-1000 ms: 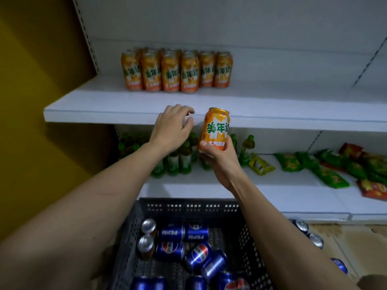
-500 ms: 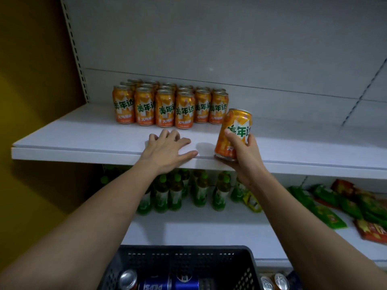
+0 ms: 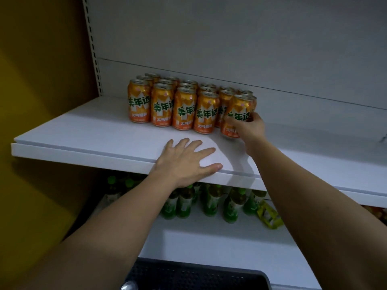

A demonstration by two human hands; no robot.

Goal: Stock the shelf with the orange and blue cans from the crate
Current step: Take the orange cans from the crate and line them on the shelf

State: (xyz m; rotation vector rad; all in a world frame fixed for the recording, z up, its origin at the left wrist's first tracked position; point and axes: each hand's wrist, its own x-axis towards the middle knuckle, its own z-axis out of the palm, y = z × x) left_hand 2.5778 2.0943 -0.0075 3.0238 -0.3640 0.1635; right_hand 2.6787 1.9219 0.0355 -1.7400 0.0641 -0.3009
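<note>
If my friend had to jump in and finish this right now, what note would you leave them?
Right hand grips an orange can, setting it at the right end of the front row of the orange cans on the upper shelf.
Left hand lies flat on the shelf edge, holding nothing.
Done: several rows of orange cans shelved.
Left: let go of this can, then go back to the crate; no blue cans are shelved yet.

White shelf with upright orange cans in rows; green bottles on lower shelf.
</note>
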